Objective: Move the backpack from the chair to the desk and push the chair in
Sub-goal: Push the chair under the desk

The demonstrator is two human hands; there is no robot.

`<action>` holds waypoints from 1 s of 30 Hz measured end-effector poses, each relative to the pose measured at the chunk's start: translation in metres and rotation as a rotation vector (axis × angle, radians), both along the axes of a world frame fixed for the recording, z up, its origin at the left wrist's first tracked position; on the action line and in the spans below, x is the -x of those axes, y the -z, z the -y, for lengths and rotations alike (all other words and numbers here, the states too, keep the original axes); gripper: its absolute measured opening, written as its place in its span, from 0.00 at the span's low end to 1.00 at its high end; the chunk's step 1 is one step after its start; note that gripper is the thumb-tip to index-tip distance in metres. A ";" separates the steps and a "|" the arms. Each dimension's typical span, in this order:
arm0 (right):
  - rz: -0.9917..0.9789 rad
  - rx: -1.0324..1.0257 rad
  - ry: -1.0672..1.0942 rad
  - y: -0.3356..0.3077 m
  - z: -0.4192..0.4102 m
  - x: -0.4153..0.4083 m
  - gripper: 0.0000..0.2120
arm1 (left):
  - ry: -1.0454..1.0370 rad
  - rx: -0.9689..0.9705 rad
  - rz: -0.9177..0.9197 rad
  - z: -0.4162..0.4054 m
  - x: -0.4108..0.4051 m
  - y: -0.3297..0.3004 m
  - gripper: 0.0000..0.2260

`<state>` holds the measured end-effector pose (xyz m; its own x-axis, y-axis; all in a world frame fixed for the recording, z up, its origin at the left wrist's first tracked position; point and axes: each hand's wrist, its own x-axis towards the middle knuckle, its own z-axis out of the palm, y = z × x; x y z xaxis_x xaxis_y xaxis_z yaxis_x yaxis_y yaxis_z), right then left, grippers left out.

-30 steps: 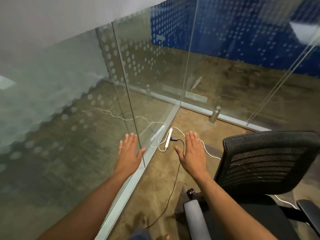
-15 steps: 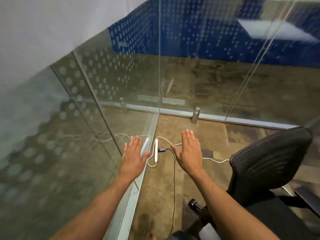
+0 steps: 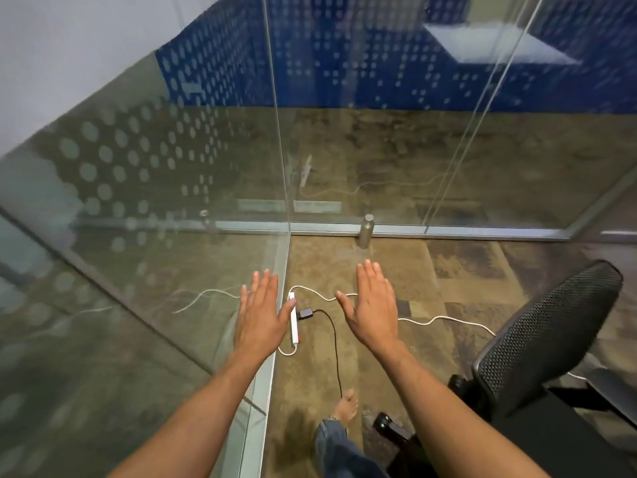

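Observation:
A black mesh-backed office chair (image 3: 548,339) stands at the right edge, its back tilted toward me and its seat mostly cut off by the frame. My left hand (image 3: 259,313) and my right hand (image 3: 374,305) are held out flat, palms down, fingers together, over the floor in the room's glass corner. Both hold nothing and touch nothing. The right hand is well left of the chair back. No backpack and no desk are in view.
Glass walls (image 3: 206,188) with dotted frosting meet in a corner ahead. A white power strip (image 3: 293,322) with a white cable and a black plug with its cord lies on the floor between my hands. A steel door stop (image 3: 366,230) stands by the floor rail. My bare foot (image 3: 345,407) is below.
The view has swung to the left and lower, so the chair has slid toward the right edge. Both hands keep the same flat, spread-out pose.

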<state>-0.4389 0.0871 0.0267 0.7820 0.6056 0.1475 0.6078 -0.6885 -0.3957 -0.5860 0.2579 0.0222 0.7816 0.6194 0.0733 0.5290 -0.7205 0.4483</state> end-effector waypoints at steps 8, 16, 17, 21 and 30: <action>-0.016 -0.024 0.087 0.001 -0.028 -0.098 0.35 | 0.098 -0.033 -0.067 -0.046 -0.106 -0.005 0.32; -0.016 -0.015 0.232 -0.006 -0.014 -0.193 0.35 | 0.227 -0.057 -0.019 -0.057 -0.231 -0.014 0.32; -0.015 -0.001 0.245 -0.008 -0.010 -0.200 0.35 | 0.246 -0.056 -0.023 -0.055 -0.243 -0.016 0.32; 0.020 -0.025 0.345 -0.020 0.011 -0.225 0.35 | 0.341 -0.048 0.000 -0.039 -0.290 -0.021 0.32; 0.047 -0.025 0.661 -0.037 0.082 -0.263 0.36 | 0.696 -0.066 0.041 0.020 -0.407 -0.018 0.32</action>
<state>-0.1754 0.0056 0.0638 0.9801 -0.0035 0.1985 0.0778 -0.9132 -0.4000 -0.1791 0.2378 0.0403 0.9908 -0.0312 0.1314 -0.0821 -0.9120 0.4020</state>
